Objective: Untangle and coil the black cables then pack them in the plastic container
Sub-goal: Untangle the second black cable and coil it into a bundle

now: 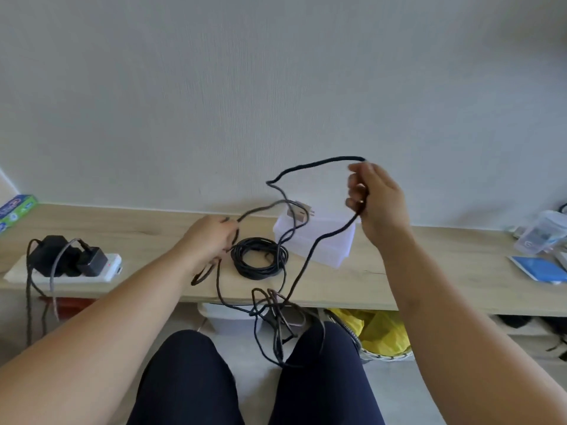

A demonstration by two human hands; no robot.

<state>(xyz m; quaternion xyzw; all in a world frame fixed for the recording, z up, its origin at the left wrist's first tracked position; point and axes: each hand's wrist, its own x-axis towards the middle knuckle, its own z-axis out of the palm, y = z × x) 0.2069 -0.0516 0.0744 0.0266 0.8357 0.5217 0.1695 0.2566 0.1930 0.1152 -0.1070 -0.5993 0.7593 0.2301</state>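
left hand (pixel 211 237) low, grip pinching black cable (pixel 352 158) | right hand (pixel 379 200) raised, grip clamping it

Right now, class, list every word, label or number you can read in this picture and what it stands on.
None can be read for certain.
Green and blue box: print too blurred.
Clear plastic jar: label too blurred.
Blue packet: marks too small.

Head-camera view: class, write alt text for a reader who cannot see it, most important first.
A person untangles a black cable: the right hand holds up a loop while the left hand grips another strand. On the wooden shelf, a coiled black cable lies beside a clear plastic container, with a power strip at left.
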